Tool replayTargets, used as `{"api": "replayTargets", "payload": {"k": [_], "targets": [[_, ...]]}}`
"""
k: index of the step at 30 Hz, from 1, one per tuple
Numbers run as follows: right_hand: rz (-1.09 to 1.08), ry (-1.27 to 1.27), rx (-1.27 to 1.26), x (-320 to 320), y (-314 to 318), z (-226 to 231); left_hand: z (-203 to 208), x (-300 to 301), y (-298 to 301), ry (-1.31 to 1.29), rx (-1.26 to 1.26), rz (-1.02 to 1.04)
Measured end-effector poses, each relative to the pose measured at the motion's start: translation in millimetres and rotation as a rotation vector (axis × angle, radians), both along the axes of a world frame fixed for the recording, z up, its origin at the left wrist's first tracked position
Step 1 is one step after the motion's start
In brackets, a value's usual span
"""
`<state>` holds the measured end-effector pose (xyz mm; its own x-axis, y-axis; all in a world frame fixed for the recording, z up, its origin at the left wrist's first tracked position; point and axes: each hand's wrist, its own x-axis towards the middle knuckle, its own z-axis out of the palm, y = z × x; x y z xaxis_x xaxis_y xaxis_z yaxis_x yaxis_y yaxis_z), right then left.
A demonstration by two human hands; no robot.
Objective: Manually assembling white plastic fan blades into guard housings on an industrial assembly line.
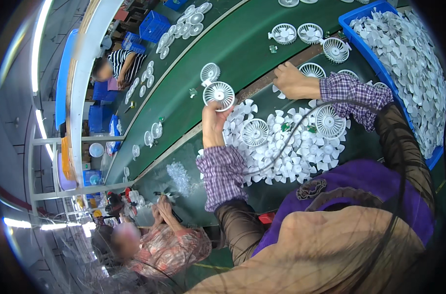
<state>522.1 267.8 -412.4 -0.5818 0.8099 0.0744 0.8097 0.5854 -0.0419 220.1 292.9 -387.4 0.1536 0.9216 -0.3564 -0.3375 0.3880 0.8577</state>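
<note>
My left hand holds up a round white fan grille by its lower rim, at the near edge of the green conveyor belt. My right hand lies knuckles-up on the belt's edge strip, beside another white grille. A bit of white plastic shows under its fingers; whether it grips it is hidden. Between my forearms lies a heap of white fan blades with two grilles on top. Both wrists wear plaid sleeve covers.
A blue crate full of white blades stands at the right. More grilles ride on the belt. A small heap of clear plastic bits lies to the left. One co-worker sits at lower left, another across the belt.
</note>
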Motion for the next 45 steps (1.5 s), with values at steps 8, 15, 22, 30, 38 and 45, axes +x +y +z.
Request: {"api": "replayTargets", "payload": {"k": [8, 15, 22, 30, 38, 45], "targets": [[0.069, -0.046, -0.166, -3.4, 5.0, 0.0, 40.5, 25.5, -136.8, -0.173, 0.12, 0.046], [0.075, -0.015, -0.102, -6.1, -2.2, -4.8, 17.5, 32.4, -178.9, -0.143, 0.122, 0.146], [0.242, 0.521, 0.099, -16.0, -49.0, 72.2, 27.6, 59.1, -172.8, -0.144, 0.24, 0.108], [0.376, 0.578, 0.276, -42.0, -79.9, 71.4, 26.9, 98.5, -158.5, -0.093, 0.291, 0.034], [0.329, 0.8, -0.027, -6.1, -79.0, 88.9, 18.2, 94.6, -152.0, 0.236, 0.462, 0.094], [0.345, 0.733, -0.369, -6.8, -76.0, 74.8, 26.4, 101.3, -167.1, 0.245, 0.445, 0.034]]}}
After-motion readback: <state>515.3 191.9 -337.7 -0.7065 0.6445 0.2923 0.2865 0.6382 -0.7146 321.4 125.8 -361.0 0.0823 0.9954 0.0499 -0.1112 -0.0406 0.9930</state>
